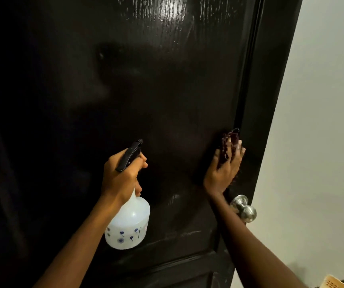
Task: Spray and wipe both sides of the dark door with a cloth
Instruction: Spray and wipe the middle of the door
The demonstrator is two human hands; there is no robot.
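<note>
Curled round the neck and trigger of the spray bottle (128, 227), the left hand (123, 175) holds it near the middle of the door (167, 90), white body hanging low, long axis tilted, black nozzle pointing up at the dark panel. Further right, the right hand (223, 171) presses a dark reddish cloth (227, 142) flat against the door by its right edge, fingers spread, just above the silver knob (244, 206).

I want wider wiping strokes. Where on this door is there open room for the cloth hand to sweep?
Free: the panel between the spray bottle and the right hand, and all the door above both hands. Crowded: the edge below the cloth, where the knob sits by the wrist.
</note>
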